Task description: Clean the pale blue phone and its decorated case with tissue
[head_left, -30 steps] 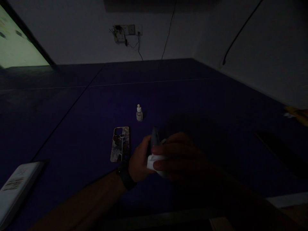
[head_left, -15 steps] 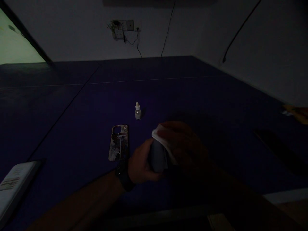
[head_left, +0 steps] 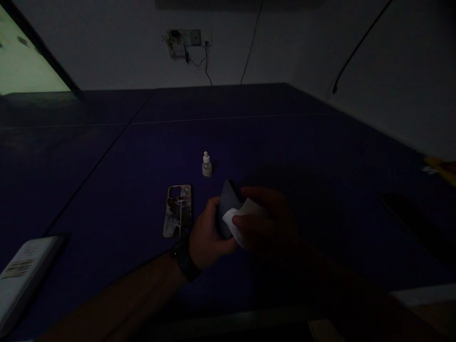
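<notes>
My left hand [head_left: 206, 235], with a dark watch at the wrist, is wrapped round a smartphone [head_left: 227, 202] held tilted above the dark blue surface. A white tissue [head_left: 234, 223] is pinched in my right hand [head_left: 267, 216] and lies against the phone's flat face. The right hand is in deep shadow, so some of its fingers are hard to make out. Left of the hands a patterned phone case [head_left: 178, 211] lies flat, its camera cutout at the far end. Beyond the hands a small dropper bottle [head_left: 206, 166] with a white top stands upright.
A white box or thick book [head_left: 24, 266] with printing lies at the left edge. On the right lies a dark flat object [head_left: 409, 221], and a yellow item [head_left: 443, 167] is near the right wall. Sockets with cables [head_left: 185, 40] are on the far wall.
The tissue has slid from the phone's far end down towards its near part, with my right hand. More of the phone's far end now shows. My left hand keeps its hold.
</notes>
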The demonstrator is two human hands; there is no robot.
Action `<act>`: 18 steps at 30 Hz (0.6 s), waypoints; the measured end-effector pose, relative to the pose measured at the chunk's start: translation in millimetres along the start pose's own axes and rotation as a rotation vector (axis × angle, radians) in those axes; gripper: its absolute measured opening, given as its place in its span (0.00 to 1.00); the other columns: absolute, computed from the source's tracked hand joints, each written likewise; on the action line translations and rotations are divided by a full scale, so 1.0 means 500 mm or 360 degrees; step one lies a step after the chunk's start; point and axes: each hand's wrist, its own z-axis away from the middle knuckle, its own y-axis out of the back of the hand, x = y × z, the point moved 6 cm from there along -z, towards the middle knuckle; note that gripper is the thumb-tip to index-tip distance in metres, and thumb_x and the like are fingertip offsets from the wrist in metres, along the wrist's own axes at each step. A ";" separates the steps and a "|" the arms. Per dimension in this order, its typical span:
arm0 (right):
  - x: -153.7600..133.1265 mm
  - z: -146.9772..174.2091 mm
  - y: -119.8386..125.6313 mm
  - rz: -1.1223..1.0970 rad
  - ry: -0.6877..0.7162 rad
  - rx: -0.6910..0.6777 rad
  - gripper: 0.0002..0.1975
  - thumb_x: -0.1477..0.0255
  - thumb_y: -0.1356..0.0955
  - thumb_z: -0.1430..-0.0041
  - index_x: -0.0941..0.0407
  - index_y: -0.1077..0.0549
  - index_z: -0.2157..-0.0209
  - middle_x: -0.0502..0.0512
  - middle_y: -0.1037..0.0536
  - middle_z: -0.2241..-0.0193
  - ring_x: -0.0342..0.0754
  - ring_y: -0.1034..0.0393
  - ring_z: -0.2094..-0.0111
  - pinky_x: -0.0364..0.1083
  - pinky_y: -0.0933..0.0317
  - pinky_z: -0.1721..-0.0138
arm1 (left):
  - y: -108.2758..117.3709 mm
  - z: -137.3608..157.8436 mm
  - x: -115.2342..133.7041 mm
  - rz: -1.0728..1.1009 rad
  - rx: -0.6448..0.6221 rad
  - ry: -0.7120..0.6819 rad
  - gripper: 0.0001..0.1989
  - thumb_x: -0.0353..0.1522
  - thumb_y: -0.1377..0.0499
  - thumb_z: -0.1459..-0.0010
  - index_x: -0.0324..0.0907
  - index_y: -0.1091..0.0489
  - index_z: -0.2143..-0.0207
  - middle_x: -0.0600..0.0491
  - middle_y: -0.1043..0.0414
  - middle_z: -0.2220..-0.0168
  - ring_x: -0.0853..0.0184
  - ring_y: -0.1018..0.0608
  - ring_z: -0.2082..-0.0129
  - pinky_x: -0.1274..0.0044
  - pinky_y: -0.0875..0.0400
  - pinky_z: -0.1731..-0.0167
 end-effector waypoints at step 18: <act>0.132 -0.003 -0.017 -0.0577 -0.0846 0.0347 0.10 0.63 0.29 0.40 0.52 0.23 0.58 0.51 0.19 0.63 0.44 0.25 0.71 0.40 0.34 0.77 | -0.024 -0.023 -0.003 0.1625 -0.0075 0.0686 0.29 0.56 0.52 0.35 0.46 0.33 0.45 0.46 0.24 0.52 0.57 0.20 0.54 0.67 0.25 0.59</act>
